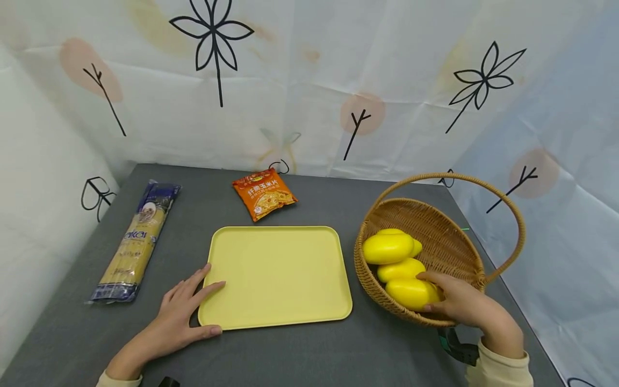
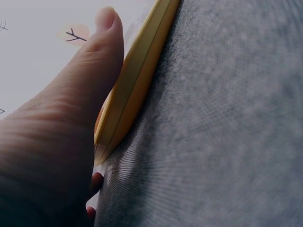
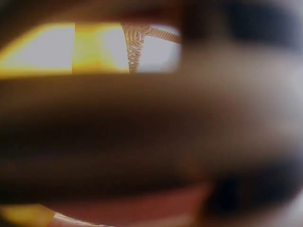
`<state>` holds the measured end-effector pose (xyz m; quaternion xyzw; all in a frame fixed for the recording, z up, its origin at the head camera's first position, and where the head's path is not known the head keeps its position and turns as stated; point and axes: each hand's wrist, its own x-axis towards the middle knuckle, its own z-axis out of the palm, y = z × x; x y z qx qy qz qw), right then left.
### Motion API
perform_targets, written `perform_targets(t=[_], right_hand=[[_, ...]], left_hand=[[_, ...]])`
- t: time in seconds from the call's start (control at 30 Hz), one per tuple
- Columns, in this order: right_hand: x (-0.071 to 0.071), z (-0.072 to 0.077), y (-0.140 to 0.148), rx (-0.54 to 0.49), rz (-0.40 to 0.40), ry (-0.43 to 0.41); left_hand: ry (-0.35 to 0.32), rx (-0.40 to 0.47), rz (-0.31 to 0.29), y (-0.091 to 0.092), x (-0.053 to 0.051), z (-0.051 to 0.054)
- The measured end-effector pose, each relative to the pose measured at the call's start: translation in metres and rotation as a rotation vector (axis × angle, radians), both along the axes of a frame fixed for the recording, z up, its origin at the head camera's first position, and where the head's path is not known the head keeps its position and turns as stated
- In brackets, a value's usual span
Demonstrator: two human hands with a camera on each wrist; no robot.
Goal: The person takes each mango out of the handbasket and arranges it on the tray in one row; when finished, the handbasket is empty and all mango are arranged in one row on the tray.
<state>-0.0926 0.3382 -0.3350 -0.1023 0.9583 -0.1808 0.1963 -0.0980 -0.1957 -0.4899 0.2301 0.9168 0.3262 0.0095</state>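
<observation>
In the head view, my left hand (image 1: 181,312) rests at the left edge of a yellow tray (image 1: 275,277). Its fingers are spread over the rim and the thumb touches the near left corner. The left wrist view shows that thumb (image 2: 102,56) against the tray's side (image 2: 135,75). On the right, my right hand (image 1: 459,301) reaches into a wicker basket (image 1: 445,242) and holds the nearest yellow lemon (image 1: 411,294) between thumb and fingers. Several more lemons (image 1: 388,248) lie beside it in the basket. Blur covers most of the right wrist view.
A long pack of noodles (image 1: 132,242) lies at the table's left. Behind the tray sits an orange snack bag (image 1: 265,194). The basket's tall handle (image 1: 519,231) arches over its right side. A patterned cloth (image 1: 309,86) hangs behind the grey table (image 1: 309,355).
</observation>
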Motion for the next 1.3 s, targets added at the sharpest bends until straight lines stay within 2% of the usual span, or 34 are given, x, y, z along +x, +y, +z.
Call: perform_targets(t=[0.37, 0.7, 0.97, 1.3], right_hand=[[0.0, 0.002, 0.002, 0.008, 0.005, 0.004], [0.004, 0.015, -0.003, 0.038, -0.003, 0.045], [0.007, 0.029, -0.012, 0.018, 0.013, 0.187], [0.009, 0.047, -0.033, -0.004, 0.01, 0.282]], left_hand=[[-0.004, 0.008, 0.003, 0.0, 0.001, 0.0], [-0.003, 0.021, -0.007, -0.001, 0.0, 0.002], [-0.037, 0.029, -0.003, 0.0, 0.001, 0.004], [-0.032, 0.034, -0.005, -0.001, 0.0, 0.004]])
